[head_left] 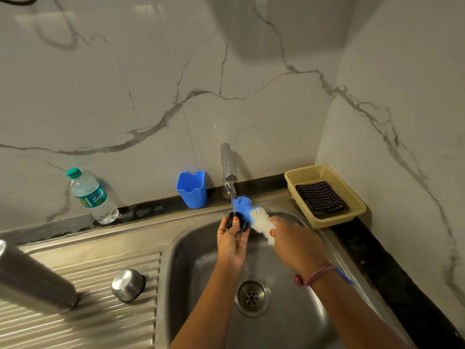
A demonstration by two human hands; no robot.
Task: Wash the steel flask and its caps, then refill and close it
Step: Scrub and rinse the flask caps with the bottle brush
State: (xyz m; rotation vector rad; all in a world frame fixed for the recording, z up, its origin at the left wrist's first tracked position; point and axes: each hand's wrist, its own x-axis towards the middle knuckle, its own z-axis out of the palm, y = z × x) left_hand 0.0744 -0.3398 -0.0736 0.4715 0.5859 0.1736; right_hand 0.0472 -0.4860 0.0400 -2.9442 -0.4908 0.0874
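Note:
Over the sink basin my left hand grips a small black inner cap under a thin stream of water from the tap. My right hand holds a bottle brush with white and blue bristles, its head pressed against the cap. The steel flask stands on the ribbed drainboard at the far left, its top out of frame. A steel outer cap sits upside down on the drainboard next to it.
A plastic water bottle with a green lid stands on the ledge at the left. A blue plastic cup sits beside the tap. At the right, a beige basket holds a dark checked cloth. The drain lies below my hands.

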